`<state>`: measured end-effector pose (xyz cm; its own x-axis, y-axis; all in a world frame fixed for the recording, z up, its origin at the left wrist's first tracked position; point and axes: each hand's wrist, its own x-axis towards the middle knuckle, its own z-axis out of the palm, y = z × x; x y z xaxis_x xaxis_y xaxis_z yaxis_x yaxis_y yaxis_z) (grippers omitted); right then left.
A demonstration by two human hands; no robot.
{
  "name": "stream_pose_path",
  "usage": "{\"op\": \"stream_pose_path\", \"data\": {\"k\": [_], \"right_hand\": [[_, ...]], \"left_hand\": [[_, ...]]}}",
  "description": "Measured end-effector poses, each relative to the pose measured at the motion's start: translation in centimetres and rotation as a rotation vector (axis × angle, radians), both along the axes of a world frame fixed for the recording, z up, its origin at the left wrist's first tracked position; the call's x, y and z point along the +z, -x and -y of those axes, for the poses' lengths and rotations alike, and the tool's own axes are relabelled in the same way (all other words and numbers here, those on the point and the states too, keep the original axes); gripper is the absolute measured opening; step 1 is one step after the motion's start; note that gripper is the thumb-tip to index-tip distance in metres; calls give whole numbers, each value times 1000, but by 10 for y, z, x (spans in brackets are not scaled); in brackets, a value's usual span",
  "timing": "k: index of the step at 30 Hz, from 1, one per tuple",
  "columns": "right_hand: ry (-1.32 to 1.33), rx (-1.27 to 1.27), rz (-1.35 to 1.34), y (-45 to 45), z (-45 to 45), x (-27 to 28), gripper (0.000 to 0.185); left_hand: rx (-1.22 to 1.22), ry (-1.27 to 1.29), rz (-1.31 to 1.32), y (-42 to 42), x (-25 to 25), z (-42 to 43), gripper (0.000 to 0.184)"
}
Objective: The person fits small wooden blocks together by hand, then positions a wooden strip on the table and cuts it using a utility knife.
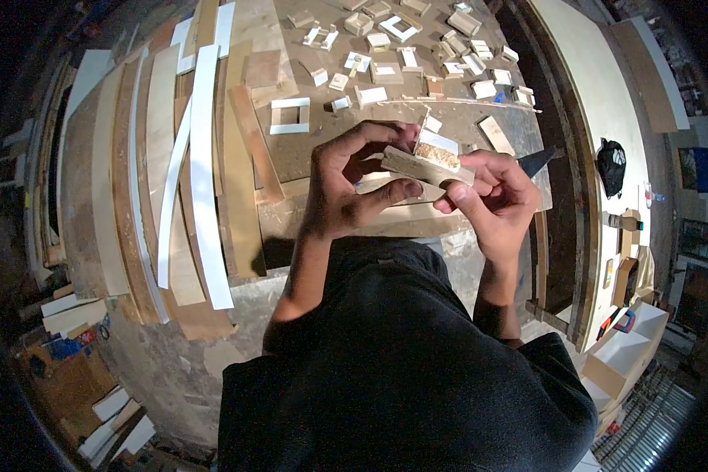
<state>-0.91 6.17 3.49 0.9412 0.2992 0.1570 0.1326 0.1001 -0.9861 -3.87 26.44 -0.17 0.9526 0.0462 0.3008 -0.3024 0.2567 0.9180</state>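
Observation:
Between my hands, above the front of the workbench [440, 224], is a small assembly of wood pieces [429, 167], with a pale wood strip on the near side and a white-faced piece with a rough particleboard edge behind it. My left hand [362, 177] grips its left end, thumb on the near strip and fingers behind. The right end is pinched by my right hand [492, 189], thumb below and fingers along the side. A thin upright sliver or edge rises from the far side of the assembly; its exact shape is partly hidden by my fingers.
Several small wooden frames and boxes [385, 72] are scattered over the far bench. A white square frame [290, 116] lies nearer. Long boards and white strips [204, 181] are stacked at left. A saw blade [536, 161] lies at the right edge, before a pale panel [578, 71].

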Motion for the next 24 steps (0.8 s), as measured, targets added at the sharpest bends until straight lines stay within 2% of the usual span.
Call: {"op": "stream_pose_path", "data": {"k": [2, 4, 5, 9, 15, 17, 18, 20, 24], "right_hand": [[35, -13, 30, 2, -1, -1, 32], [69, -25, 59, 4, -2, -3, 33], [98, -36, 78, 5, -2, -5, 34], [67, -66, 93, 7, -9, 0, 35], [233, -25, 209, 9, -4, 5, 43], [253, -13, 266, 9, -4, 7, 46], [275, -1, 321, 8, -4, 8, 50], [276, 11, 331, 4, -1, 10, 53], [275, 119, 386, -10, -2, 24, 61]], "left_hand": [[-20, 83, -40, -1, -1, 5, 51], [94, 195, -17, -2, -7, 13, 56], [110, 192, -141, 3, -5, 14, 59], [164, 236, -205, 5, -15, 20, 62], [128, 380, -182, 6, -12, 22, 60], [99, 558, -189, 6, -11, 26, 57], [99, 558, -187, 8, -9, 26, 57], [16, 743, -239, 12, -6, 22, 51], [-109, 833, -255, 13, -18, 12, 49]]}}
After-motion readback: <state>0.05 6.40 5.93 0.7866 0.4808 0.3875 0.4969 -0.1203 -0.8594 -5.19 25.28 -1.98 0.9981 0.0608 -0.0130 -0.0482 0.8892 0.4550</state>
